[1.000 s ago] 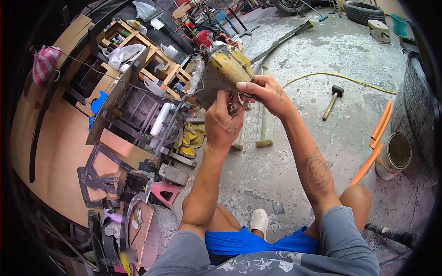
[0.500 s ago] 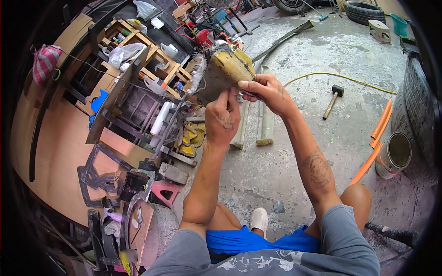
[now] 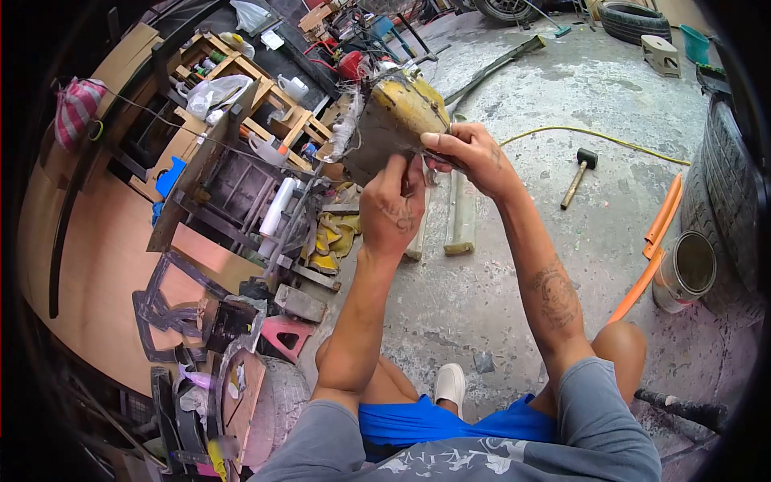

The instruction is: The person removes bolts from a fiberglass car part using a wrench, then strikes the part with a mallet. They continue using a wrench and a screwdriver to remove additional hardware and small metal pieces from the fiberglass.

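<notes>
A worn piece with a yellow edge and a grey face (image 3: 385, 128) is raised in front of me, with whitish ragged material along its left side. My right hand (image 3: 474, 157) grips its lower right corner, the thumb on top and the fingers beneath. Just left of that, my left hand (image 3: 393, 202) is closed at the piece's lower edge, its fingers pinched together. Whatever lies between those fingertips is too small to make out.
A mallet (image 3: 579, 178), a yellow hose (image 3: 594, 135), orange strips (image 3: 665, 217) and an open can (image 3: 684, 271) are at the right. Wooden racks (image 3: 273, 104) and a pink stand (image 3: 287, 337) are at the left. Long pale bars (image 3: 460, 217) lie beyond my hands.
The yellow-edged piece has shifted and tilted slightly, its top edge a little further right. Both hands stay on it or at its edge, with only small movements.
</notes>
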Demonstrator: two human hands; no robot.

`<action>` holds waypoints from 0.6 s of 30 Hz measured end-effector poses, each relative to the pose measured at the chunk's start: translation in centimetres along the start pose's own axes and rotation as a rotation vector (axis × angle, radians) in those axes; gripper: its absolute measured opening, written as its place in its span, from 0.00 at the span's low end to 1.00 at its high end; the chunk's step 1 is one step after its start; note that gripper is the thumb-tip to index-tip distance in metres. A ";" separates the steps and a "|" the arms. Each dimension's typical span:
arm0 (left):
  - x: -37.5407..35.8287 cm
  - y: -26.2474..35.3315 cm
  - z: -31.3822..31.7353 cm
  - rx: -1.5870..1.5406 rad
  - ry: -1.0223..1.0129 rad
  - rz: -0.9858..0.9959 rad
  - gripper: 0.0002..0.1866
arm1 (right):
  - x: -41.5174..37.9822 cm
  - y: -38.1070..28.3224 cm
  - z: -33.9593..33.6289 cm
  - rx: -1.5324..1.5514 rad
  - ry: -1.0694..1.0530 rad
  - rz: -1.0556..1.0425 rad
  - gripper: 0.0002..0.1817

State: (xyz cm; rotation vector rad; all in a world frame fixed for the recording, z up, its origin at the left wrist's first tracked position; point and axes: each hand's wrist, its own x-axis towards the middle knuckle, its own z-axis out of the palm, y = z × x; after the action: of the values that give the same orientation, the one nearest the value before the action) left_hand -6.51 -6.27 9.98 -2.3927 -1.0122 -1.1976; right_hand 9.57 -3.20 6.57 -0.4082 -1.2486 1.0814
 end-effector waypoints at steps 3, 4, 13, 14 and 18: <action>0.2 -0.1 0.2 0.005 0.015 0.087 0.07 | 0.6 0.8 -0.4 0.047 -0.041 -0.012 0.22; 0.2 0.3 0.1 0.004 0.015 0.090 0.07 | 0.4 0.8 -0.5 0.044 -0.035 -0.007 0.22; 0.7 1.0 -0.3 0.004 -0.010 0.032 0.06 | 0.7 1.1 -1.4 0.000 -0.016 -0.022 0.23; 0.6 1.3 -0.1 -0.044 -0.003 -0.049 0.07 | 1.0 1.5 -1.5 -0.001 -0.007 -0.031 0.24; 0.9 0.1 0.2 0.128 -0.012 0.132 0.11 | 0.5 0.2 -1.3 0.026 0.016 -0.031 0.24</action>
State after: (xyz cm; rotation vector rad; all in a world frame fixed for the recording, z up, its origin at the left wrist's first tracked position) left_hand -5.96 -5.80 10.55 -2.3296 -0.8911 -1.0423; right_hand 10.62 -2.34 6.24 -0.3759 -1.2222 1.0648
